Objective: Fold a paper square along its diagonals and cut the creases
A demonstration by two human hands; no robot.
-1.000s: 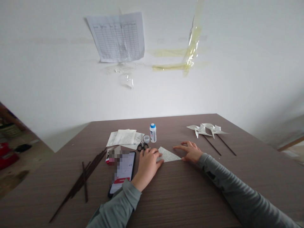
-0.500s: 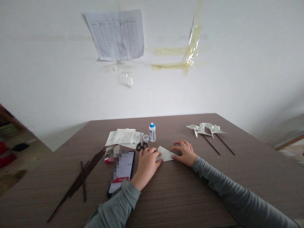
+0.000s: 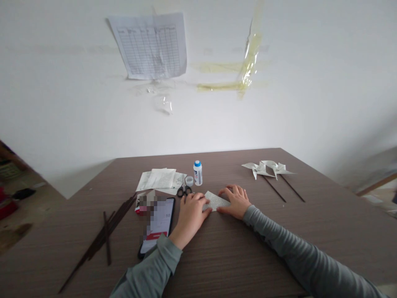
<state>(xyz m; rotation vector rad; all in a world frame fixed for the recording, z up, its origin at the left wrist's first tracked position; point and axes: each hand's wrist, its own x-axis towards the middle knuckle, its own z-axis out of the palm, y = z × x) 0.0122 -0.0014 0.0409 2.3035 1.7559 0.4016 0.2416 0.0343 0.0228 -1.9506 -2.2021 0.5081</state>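
A folded piece of printed paper point(image 3: 214, 201), roughly a triangle, lies on the table between my hands. My left hand point(image 3: 192, 211) grips its left corner, thumb at the near edge and fingers over the top. At the other side, my right hand point(image 3: 236, 201) has curved fingers and thumb on the paper's right part, pressing it down. Both hands hide the paper's ends. Just beyond my left hand lie black-handled scissors point(image 3: 184, 191), beside a small roll of clear tape point(image 3: 189, 180) and a white glue bottle point(image 3: 197, 173) with a blue cap.
Loose paper sheets point(image 3: 161, 179) lie at the back left. A phone point(image 3: 158, 227) and a small red-and-white box point(image 3: 142, 203) are left of my left hand, near dark thin sticks point(image 3: 102, 236). Two paper pinwheels point(image 3: 259, 169) on sticks rest at the right.
My right hand has slid a little left along the paper, fingers closer over it. My left hand keeps its grip. The phone's number went from 49 to 50.
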